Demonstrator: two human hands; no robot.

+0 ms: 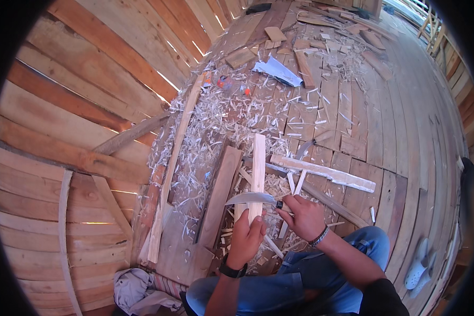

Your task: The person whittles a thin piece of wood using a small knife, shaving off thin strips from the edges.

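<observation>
My left hand (246, 238) is closed round the lower end of a pale, squared wooden stick (258, 166), which points away from me. My right hand (304, 217) grips the handle of a curved knife (247, 198), its blade lying crosswise over the stick just above my left fingers. From this view I cannot tell how deep the edge bites. Beneath and around the hands are thin wood strips and shavings (274, 184). A flat pale board (326, 174) rests to the right of the stick, and a second curved blade (303, 149) lies beyond it.
A thick plank (219, 195) lies left of my hands, with a long narrow batten (176, 137) beyond it. Offcuts (275, 34) and a white crumpled sheet (277, 71) lie further off. A plank wall (63, 131) rises at left. Pale clogs (416, 268) sit at right.
</observation>
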